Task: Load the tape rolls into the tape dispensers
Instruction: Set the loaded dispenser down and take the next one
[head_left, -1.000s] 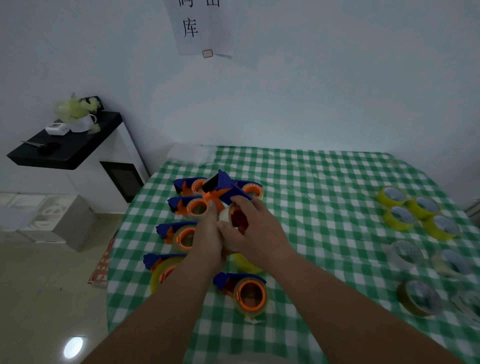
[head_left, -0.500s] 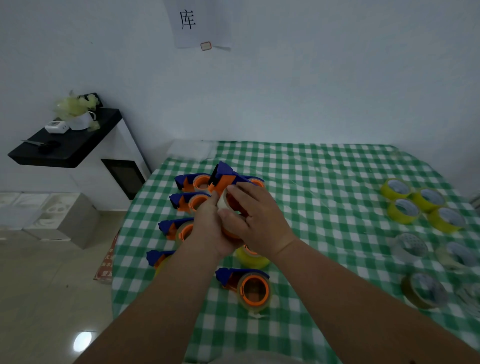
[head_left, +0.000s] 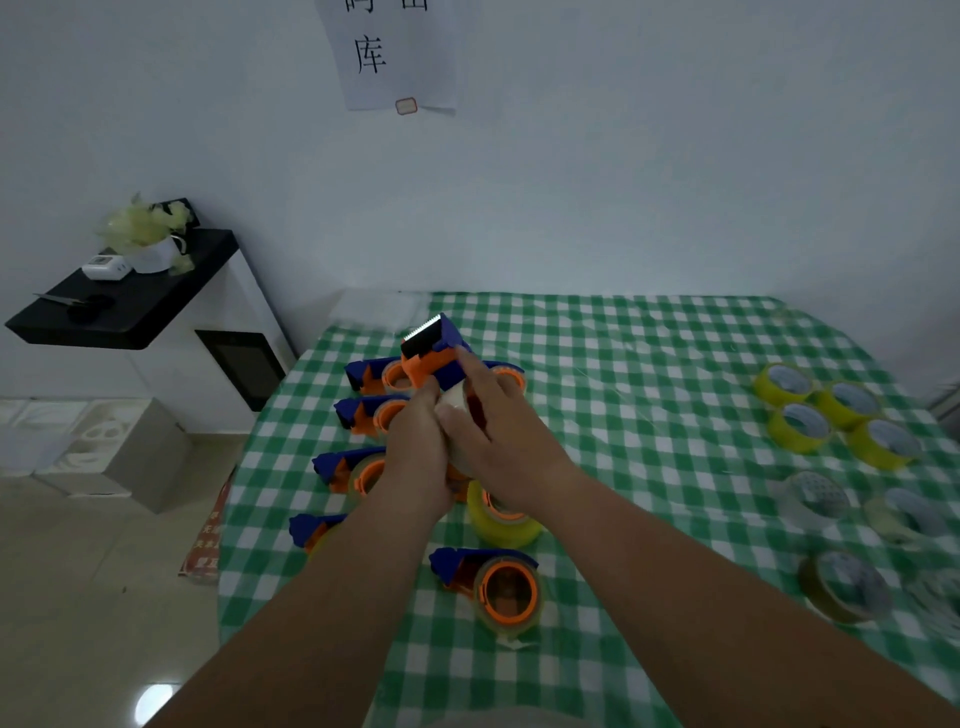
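Above the table's middle left I hold a blue and orange tape dispenser (head_left: 434, 351), its toothed blade tilted up. My left hand (head_left: 415, 452) grips it from the left. My right hand (head_left: 498, 441) holds a pale tape roll (head_left: 457, 397) against the dispenser's body. Beneath my hands lie several more blue and orange dispensers (head_left: 371, 374), some with tape on their orange hubs. The nearest one (head_left: 493, 584) carries a clear roll, and a yellow roll (head_left: 498, 522) sits on another just under my right wrist.
Several loose yellow, clear and brown tape rolls (head_left: 831, 415) lie at the right side of the green checked tablecloth (head_left: 649, 395). A black shelf (head_left: 135, 301) with a white mug stands left of the table, beside a drop to the floor. A paper sign (head_left: 384, 52) hangs on the wall.
The dispenser's blade end has tipped up higher between my hands. Both hands stay clasped on the dispenser and the roll at the same place above the table.
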